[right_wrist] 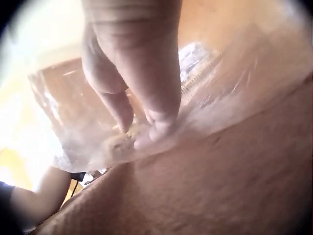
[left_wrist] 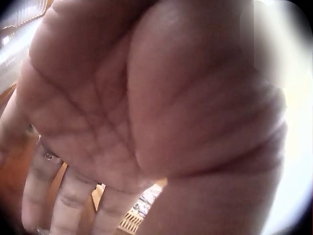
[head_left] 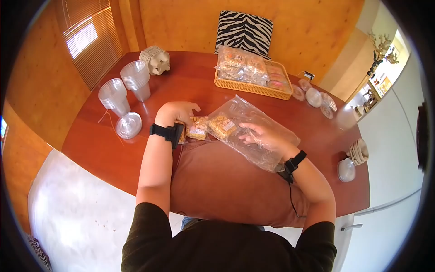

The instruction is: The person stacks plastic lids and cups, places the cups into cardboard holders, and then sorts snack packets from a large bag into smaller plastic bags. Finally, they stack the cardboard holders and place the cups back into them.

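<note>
My left hand point(head_left: 178, 113) reaches over small wrapped snack packets point(head_left: 197, 130) at the near edge of the table, its fingertips right at them. In the left wrist view the palm point(left_wrist: 98, 107) fills most of the picture, with fingers extended and slightly bent. A large clear plastic bag point(head_left: 253, 111) lies slanted before me, a single snack packet point(head_left: 221, 126) showing within its outline. My right hand point(head_left: 265, 137) overlaps the bag, fingers loosely bent and pointing toward that packet. The right wrist view shows its fingertips point(right_wrist: 146, 139) low against the crumpled film.
A wicker tray point(head_left: 253, 86) of bagged snacks stands at the back, with clear lids point(head_left: 313, 96) to its right. Stacked plastic cups point(head_left: 113, 95), a lid point(head_left: 128, 125) and a pulp carton point(head_left: 155, 60) occupy the left. Another stack point(head_left: 358, 152) sits at the right edge. Brown cloth point(head_left: 217, 181) covers my lap.
</note>
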The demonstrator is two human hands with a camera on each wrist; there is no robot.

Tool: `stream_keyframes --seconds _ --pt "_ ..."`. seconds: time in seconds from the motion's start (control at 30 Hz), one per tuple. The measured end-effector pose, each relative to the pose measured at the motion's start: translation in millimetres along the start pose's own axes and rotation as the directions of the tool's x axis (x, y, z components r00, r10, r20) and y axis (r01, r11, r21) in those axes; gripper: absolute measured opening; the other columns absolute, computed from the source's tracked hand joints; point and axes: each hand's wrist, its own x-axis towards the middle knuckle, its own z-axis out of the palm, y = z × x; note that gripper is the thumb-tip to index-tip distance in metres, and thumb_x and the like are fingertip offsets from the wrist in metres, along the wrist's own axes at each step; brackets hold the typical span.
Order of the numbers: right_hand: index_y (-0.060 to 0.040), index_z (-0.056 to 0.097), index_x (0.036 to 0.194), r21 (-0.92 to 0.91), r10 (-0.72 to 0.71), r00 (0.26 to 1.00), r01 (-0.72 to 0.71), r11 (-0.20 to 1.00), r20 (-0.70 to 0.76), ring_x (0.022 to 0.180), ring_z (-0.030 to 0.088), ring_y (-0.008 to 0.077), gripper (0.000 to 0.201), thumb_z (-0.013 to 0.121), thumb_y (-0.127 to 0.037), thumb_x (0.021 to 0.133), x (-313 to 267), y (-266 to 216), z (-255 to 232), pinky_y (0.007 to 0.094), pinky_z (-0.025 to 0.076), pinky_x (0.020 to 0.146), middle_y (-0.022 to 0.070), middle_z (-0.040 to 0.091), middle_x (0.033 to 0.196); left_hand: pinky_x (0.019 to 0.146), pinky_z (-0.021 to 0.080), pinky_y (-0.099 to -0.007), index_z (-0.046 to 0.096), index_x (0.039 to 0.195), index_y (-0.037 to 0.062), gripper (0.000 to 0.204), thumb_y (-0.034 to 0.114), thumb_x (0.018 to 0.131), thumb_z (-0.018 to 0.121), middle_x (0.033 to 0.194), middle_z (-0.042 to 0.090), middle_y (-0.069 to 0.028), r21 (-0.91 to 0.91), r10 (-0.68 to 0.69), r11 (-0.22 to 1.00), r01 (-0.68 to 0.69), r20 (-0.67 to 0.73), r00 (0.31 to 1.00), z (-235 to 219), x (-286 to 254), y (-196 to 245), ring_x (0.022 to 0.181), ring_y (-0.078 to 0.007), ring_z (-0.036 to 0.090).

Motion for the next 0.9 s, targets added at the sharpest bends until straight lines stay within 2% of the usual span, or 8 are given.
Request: stream_keyframes --seconds 0.17,0.23,0.33,0.37,0.47,0.67,0.77,0.9 --pt "-0.0024 0.040 0.137 -0.166 0.239 0.970 -0.228 0.959 0.051 0.110 0.056 0.0187 0.053 0.061 -0.013 0.090 -22 -12 -20 0.0290 0.043 0.096 0.0121 0.046 0.136 0.080 0.049 -0.0379 0.056 0.122 0.0039 0.071 0.028 0.061 0.082 0.110 0.062 -0.0150 0.143 -0.001 0.990 -0.017 0.128 0.992 -2 13 -4 0.097 -0.0304 0.060" --pt "-0.0033 0.045 0.134 -0.633 -0.082 0.995 0.094 0.768 0.048 0.111 0.056 0.0184 0.048 0.061 -0.013 0.089 -33 -9 -25 0.0302 0.044 0.095 0.0112 0.045 0.137 0.074 0.049 -0.0388 0.051 0.127 0.0027 0.075 0.026 0.063 0.080 0.103 0.064 -0.0161 0.201 -0.019 0.979 -0.023 0.206 0.978 -7 12 -4 0.087 -0.0289 0.062" --pt "-0.0028 0.053 0.126 -0.411 -0.053 0.998 0.065 0.909 0.041 0.111 0.055 0.0185 0.040 0.061 -0.013 0.089 -53 7 -34 0.0305 0.044 0.095 0.0112 0.048 0.134 0.072 0.048 -0.0386 0.052 0.126 0.0038 0.070 0.026 0.065 0.078 0.096 0.065 -0.0159 0.450 0.362 0.849 -0.278 -0.111 0.925 -8 -1 -23 0.082 -0.0270 0.061" --pt "-0.0024 0.055 0.124 -0.160 0.040 0.998 -0.033 0.987 0.042 0.111 0.055 0.0187 0.037 0.061 -0.013 0.089 -60 11 -36 0.0303 0.044 0.095 0.0114 0.049 0.133 0.073 0.047 -0.0369 0.054 0.119 0.0034 0.061 0.023 0.066 0.077 0.093 0.065 -0.0155 0.365 0.273 0.915 -0.172 -0.245 0.930 -9 1 -32 0.082 -0.0268 0.062" --pt "-0.0022 0.057 0.121 -0.192 0.067 0.997 -0.061 0.979 0.028 0.107 0.057 0.0190 0.035 0.061 -0.014 0.088 -82 3 -40 0.0308 0.045 0.093 0.0114 0.056 0.126 0.074 0.049 -0.0368 0.060 0.099 0.0019 0.039 0.016 0.066 0.075 0.089 0.066 -0.0168 -0.042 -0.008 0.999 -0.018 -0.545 0.839 -23 -31 1 0.082 -0.0307 0.063" --pt "-0.0041 0.052 0.124 -0.643 0.274 0.928 -0.372 0.669 -0.253 0.096 0.061 0.0192 0.040 0.062 -0.022 0.089 -128 -52 -56 0.0338 0.047 0.087 0.0065 0.063 0.108 0.079 0.048 -0.0279 0.057 0.110 -0.0017 0.033 0.011 0.082 0.069 0.095 0.065 -0.0055 -0.424 0.267 0.767 -0.482 -0.471 0.841 -15 -44 83 0.088 -0.0119 0.059" --pt "-0.0049 0.048 0.127 -0.342 -0.134 0.941 0.021 0.940 -0.310 0.102 0.059 0.0202 0.044 0.063 -0.021 0.090 -130 -65 -30 0.0324 0.047 0.088 0.0087 0.061 0.111 0.079 0.048 -0.0259 0.056 0.109 -0.0016 0.032 0.011 0.083 0.070 0.097 0.064 -0.0045 -0.503 0.388 0.647 -0.573 -0.430 0.815 9 -27 119 0.089 -0.0106 0.058" --pt "-0.0040 0.038 0.134 -0.015 -0.356 0.893 0.366 0.930 -0.277 0.111 0.053 0.0180 0.055 0.065 -0.018 0.088 -108 -60 2 0.0310 0.046 0.090 0.0104 0.054 0.119 0.079 0.048 -0.0257 0.054 0.110 0.0003 0.035 0.014 0.082 0.072 0.101 0.063 -0.0057 -0.549 0.439 0.619 -0.562 -0.351 0.827 48 -16 166 0.092 -0.0114 0.058"
